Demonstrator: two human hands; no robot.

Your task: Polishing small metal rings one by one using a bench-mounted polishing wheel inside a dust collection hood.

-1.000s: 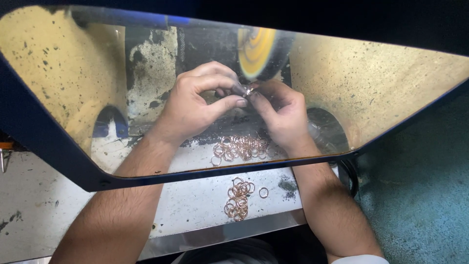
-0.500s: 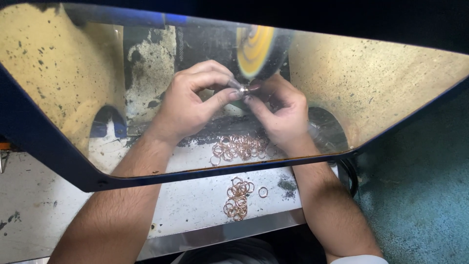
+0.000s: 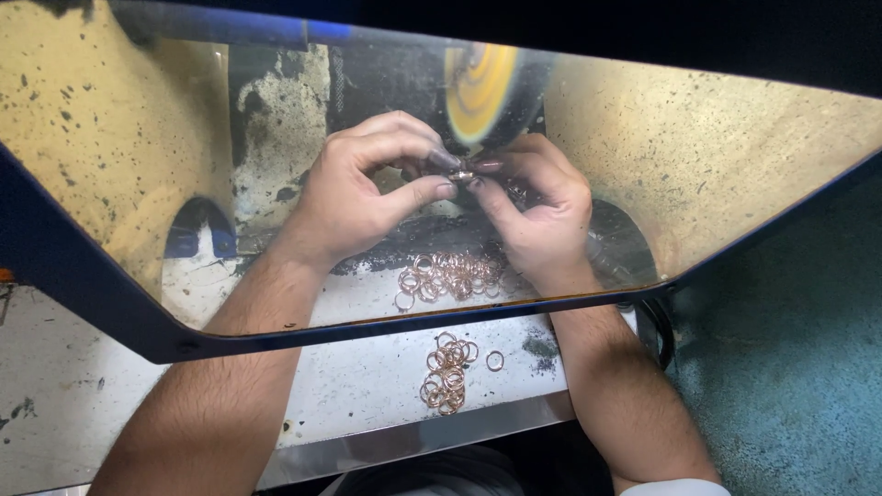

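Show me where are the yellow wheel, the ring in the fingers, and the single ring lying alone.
yellow wheel [image 3: 478, 87], head view, on its face.
ring in the fingers [image 3: 461, 174], head view, on its band.
single ring [image 3: 494, 360], head view, on its rim.

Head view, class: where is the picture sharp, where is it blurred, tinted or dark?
Head view: the yellow wheel is motion-blurred; the clear shield tints things amber and shows specks; the hands, left and right, and the ring piles stay fairly sharp; the top edge is dark.
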